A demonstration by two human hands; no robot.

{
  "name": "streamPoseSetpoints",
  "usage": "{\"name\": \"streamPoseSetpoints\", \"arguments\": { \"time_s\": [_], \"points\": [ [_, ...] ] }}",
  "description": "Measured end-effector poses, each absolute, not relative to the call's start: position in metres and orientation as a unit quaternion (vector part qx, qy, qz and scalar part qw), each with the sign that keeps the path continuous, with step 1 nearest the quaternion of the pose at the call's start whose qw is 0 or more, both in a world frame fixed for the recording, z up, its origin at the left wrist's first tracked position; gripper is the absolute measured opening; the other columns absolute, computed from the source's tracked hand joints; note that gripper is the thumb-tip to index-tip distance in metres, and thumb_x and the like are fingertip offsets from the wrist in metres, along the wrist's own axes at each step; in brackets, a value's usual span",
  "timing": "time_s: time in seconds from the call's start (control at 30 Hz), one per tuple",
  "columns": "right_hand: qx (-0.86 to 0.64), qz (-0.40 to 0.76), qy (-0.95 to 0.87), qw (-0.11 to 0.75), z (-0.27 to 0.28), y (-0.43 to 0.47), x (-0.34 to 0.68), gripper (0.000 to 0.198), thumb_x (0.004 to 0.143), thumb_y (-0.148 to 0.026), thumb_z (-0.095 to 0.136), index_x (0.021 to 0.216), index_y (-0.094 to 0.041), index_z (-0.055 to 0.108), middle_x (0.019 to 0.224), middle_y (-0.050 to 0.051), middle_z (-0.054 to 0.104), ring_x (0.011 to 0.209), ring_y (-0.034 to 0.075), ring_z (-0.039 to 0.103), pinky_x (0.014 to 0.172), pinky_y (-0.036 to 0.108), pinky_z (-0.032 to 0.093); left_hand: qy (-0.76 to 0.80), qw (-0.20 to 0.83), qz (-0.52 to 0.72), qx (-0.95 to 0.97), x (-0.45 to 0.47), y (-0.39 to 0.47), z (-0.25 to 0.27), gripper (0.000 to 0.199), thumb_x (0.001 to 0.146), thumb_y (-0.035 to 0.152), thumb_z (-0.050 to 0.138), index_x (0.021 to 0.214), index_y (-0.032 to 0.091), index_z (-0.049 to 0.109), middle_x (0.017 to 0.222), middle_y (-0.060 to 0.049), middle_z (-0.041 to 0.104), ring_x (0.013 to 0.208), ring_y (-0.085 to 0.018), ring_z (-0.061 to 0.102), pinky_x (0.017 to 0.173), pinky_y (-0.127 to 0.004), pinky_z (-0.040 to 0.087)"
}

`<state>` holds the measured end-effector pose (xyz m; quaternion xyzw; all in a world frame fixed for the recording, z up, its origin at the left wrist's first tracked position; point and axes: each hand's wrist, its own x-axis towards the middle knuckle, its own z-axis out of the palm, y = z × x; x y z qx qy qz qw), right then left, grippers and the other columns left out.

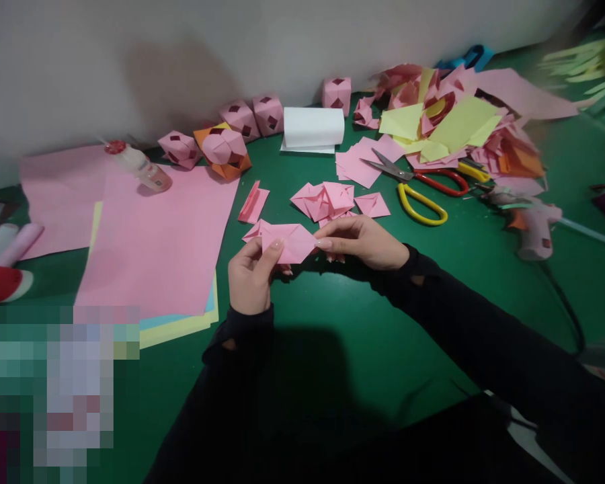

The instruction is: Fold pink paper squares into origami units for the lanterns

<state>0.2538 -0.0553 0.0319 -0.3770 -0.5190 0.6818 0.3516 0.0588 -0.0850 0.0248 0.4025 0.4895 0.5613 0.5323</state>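
A folded piece of pink paper (295,243) is held up just above the green table, with pointed ends and crease lines across it. My left hand (255,272) pinches its left part, thumb on top. At its right tip, my right hand (366,243) grips with thumb and fingertips. Just beyond lie several folded pink paper units (327,200) in a small heap, one single unit (374,204) to their right and a narrow folded piece (255,202) to their left. The fingers under the paper are partly hidden.
Scissors (408,178) with red and yellow handles lie right, near a glue gun (534,225). Paper scraps (448,121) pile up behind. Pink paper cubes (268,114), a white roll (313,126) and a glue bottle (141,168) stand along the back. Pink sheets (161,249) cover the left.
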Motion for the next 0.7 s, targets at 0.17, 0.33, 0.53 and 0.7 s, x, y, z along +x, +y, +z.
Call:
{"name": "streamPoseSetpoints", "arguments": {
  "time_s": [0.17, 0.33, 0.53, 0.7],
  "points": [
    [-0.375, 0.681, -0.529, 0.34, 0.033, -0.055, 0.254, 0.03, 0.073, -0.038, 0.079, 0.089, -0.013, 0.072, 0.076, 0.002, 0.068, 0.059, 0.009, 0.058, 0.053, 0.022, 0.045, 0.495, 0.519, 0.534, 0.448, 0.059, -0.087, 0.024, 0.017, 0.077, 0.032, 0.073, 0.071, 0.016, 0.068, 0.058, 0.002, 0.061, 0.047, -0.009, 0.053, 0.047, -0.023, 0.044],
    [-0.375, 0.676, -0.548, 0.32, 0.035, -0.056, 0.252, 0.029, 0.071, -0.037, 0.08, 0.083, -0.014, 0.069, 0.079, 0.003, 0.07, 0.059, 0.009, 0.058, 0.052, 0.021, 0.045, 0.504, 0.51, 0.52, 0.463, 0.061, -0.09, 0.029, 0.018, 0.077, 0.033, 0.073, 0.073, 0.017, 0.068, 0.058, 0.002, 0.062, 0.047, -0.009, 0.053, 0.049, -0.022, 0.044],
    [-0.383, 0.663, -0.56, 0.317, 0.035, -0.06, 0.247, 0.032, 0.07, -0.041, 0.08, 0.073, -0.015, 0.064, 0.069, 0.0, 0.064, 0.057, 0.008, 0.055, 0.052, 0.021, 0.042, 0.525, 0.468, 0.472, 0.531, 0.061, -0.091, 0.034, 0.02, 0.078, 0.036, 0.072, 0.072, 0.017, 0.068, 0.06, 0.002, 0.062, 0.047, -0.01, 0.054, 0.048, -0.022, 0.047],
    [-0.396, 0.648, -0.562, 0.328, 0.032, -0.062, 0.244, 0.036, 0.068, -0.041, 0.082, 0.066, -0.015, 0.057, 0.059, -0.003, 0.058, 0.052, 0.006, 0.049, 0.049, 0.021, 0.037, 0.515, 0.462, 0.457, 0.56, 0.064, -0.092, 0.038, 0.019, 0.078, 0.034, 0.07, 0.071, 0.017, 0.066, 0.059, 0.003, 0.058, 0.049, -0.009, 0.052, 0.047, -0.021, 0.045]
  ]
}}
